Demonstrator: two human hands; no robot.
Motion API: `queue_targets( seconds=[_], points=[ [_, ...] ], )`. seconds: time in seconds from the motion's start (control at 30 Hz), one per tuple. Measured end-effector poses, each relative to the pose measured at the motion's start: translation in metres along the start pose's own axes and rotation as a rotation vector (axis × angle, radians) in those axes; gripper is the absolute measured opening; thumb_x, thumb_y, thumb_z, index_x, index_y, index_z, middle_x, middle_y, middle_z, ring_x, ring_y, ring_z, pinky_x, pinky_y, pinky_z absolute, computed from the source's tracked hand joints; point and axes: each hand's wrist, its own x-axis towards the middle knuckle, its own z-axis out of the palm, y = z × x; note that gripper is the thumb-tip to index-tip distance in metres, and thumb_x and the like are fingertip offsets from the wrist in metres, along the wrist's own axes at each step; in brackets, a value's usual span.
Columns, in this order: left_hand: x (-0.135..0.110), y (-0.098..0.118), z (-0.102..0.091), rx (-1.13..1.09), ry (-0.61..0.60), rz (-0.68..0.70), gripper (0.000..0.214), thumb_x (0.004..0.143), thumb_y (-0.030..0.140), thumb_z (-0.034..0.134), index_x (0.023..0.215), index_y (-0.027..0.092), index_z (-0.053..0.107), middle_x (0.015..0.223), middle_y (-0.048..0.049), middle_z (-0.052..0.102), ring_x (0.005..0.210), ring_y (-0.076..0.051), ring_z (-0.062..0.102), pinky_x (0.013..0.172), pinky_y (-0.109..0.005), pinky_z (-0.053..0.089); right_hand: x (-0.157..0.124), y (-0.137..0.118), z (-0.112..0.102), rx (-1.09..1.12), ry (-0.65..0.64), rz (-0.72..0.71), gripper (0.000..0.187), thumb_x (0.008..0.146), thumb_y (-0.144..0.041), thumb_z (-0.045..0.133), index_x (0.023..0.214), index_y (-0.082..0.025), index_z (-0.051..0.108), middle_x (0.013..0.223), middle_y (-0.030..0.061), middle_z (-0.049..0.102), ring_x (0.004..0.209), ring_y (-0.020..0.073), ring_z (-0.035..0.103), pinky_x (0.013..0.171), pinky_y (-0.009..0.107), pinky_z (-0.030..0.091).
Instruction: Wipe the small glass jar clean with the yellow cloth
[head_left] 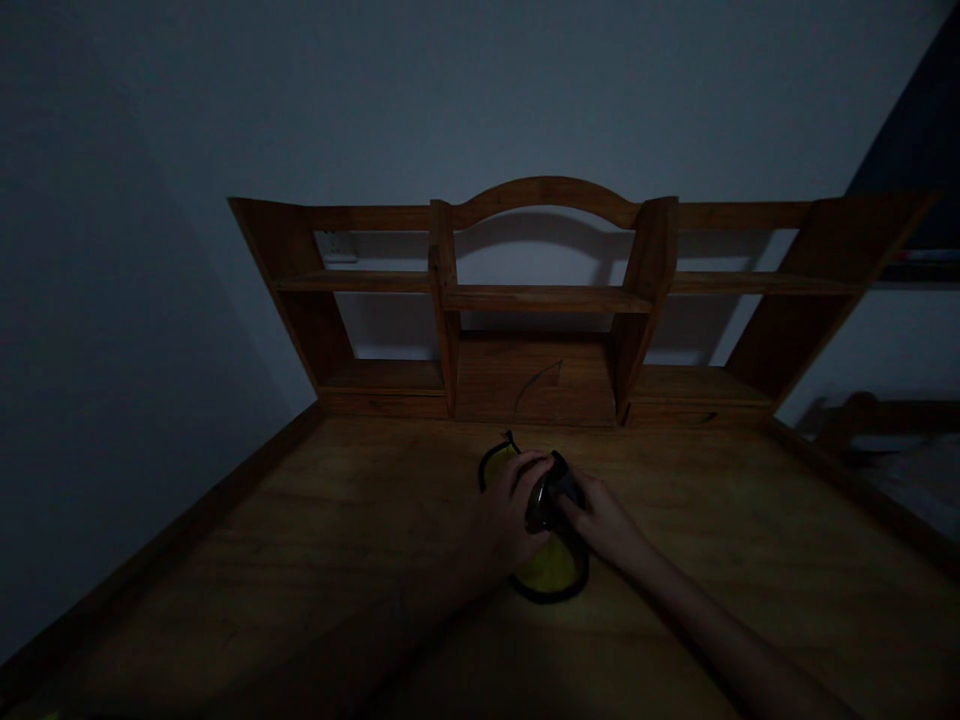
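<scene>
Both my hands meet over a small, dark, glossy object [541, 503] near the middle of the desk. My left hand [517, 505] curls around its left side, with the fingers over its top. From the right, my right hand [594, 512] grips it, thumb pressed against a black part. In this dim light I cannot make out what kind of thing it is. Beneath the hands lies a yellow piece with a black border [551, 570], perhaps a cloth or an opened pouch. Its far end shows beyond my left hand, with a small black tab; its middle is hidden.
The wooden desk [360, 520] has raised side edges. Along its back stands a wooden shelf unit [547, 298] with several compartments against a pale wall. A thin curved line, maybe a cord [536, 378], shows at its middle compartment. A wall socket [341, 247] is behind the left shelf.
</scene>
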Motion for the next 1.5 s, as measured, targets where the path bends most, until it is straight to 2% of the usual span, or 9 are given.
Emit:
queue_targets(
  seconds=[0.2,0.33,0.5,0.67,0.83,1.07,1.2,1.5],
  points=[
    [-0.002,-0.003,0.003,0.024,-0.01,-0.006,0.072,0.068,0.017,0.066,0.133,0.021,0.037,0.135,-0.0109,0.038,0.126,-0.027,0.038,0.105,-0.045,0.037,-0.002,0.002,0.001,-0.135,0.026,-0.027,0.029,0.09,-0.024,0.046,0.116,-0.017,0.057,0.094,0.0068,0.067,0.084,0.021,0.065,0.074,0.03,0.052],
    [-0.004,-0.005,0.005,0.036,-0.06,0.019,0.073,0.068,0.016,0.066,0.134,0.022,0.036,0.137,-0.0104,0.036,0.125,-0.028,0.039,0.101,-0.045,0.041,-0.005,-0.004,0.001,-0.203,0.035,-0.097,0.036,0.091,-0.021,0.043,0.126,-0.016,0.05,0.096,0.0079,0.067,0.079,0.0196,0.066,0.07,0.028,0.052],
    [-0.005,-0.004,0.002,0.053,-0.094,0.059,0.079,0.067,0.01,0.065,0.137,0.025,0.032,0.141,-0.0097,0.032,0.129,-0.028,0.036,0.103,-0.045,0.041,-0.006,-0.005,-0.002,-0.306,0.052,-0.192,0.043,0.09,-0.016,0.04,0.133,-0.013,0.043,0.101,0.0104,0.066,0.085,0.0205,0.065,0.075,0.03,0.052],
    [-0.004,-0.001,0.001,0.042,-0.12,0.081,0.074,0.072,0.014,0.066,0.137,0.025,0.033,0.14,-0.0094,0.034,0.13,-0.026,0.035,0.105,-0.044,0.038,-0.008,0.006,-0.005,-0.417,0.061,-0.265,0.045,0.087,-0.013,0.041,0.132,-0.01,0.042,0.111,0.0153,0.063,0.095,0.0233,0.063,0.082,0.034,0.051],
    [-0.004,-0.003,0.006,-0.019,-0.081,0.077,0.072,0.072,0.014,0.066,0.136,0.024,0.033,0.139,-0.0093,0.035,0.129,-0.025,0.036,0.106,-0.044,0.038,-0.01,0.003,-0.006,-0.48,0.087,-0.233,0.033,0.09,-0.015,0.042,0.121,-0.014,0.05,0.102,0.0117,0.065,0.086,0.0223,0.065,0.076,0.032,0.05],
    [-0.003,-0.005,0.007,-0.166,-0.012,0.024,0.081,0.064,0.013,0.07,0.134,0.021,0.031,0.135,-0.0102,0.04,0.128,-0.026,0.037,0.108,-0.044,0.035,-0.01,-0.001,-0.009,-0.508,0.187,-0.203,0.022,0.089,-0.021,0.052,0.109,-0.017,0.059,0.082,0.0051,0.068,0.067,0.0195,0.066,0.061,0.026,0.047],
    [-0.004,-0.007,0.007,-0.16,-0.015,0.026,0.078,0.064,0.017,0.071,0.132,0.021,0.032,0.135,-0.0107,0.04,0.127,-0.027,0.038,0.106,-0.046,0.035,-0.009,-0.003,-0.008,-0.467,0.231,-0.176,0.022,0.085,-0.02,0.055,0.106,-0.016,0.062,0.083,0.0048,0.07,0.068,0.0192,0.067,0.06,0.024,0.047],
    [-0.005,-0.008,0.011,-0.124,-0.01,0.01,0.078,0.064,0.018,0.07,0.133,0.021,0.033,0.134,-0.0098,0.041,0.127,-0.025,0.038,0.107,-0.043,0.036,-0.009,-0.004,-0.006,-0.475,0.24,-0.138,0.023,0.083,-0.022,0.055,0.103,-0.016,0.064,0.083,0.0064,0.071,0.069,0.0205,0.068,0.062,0.025,0.047]
  ],
)
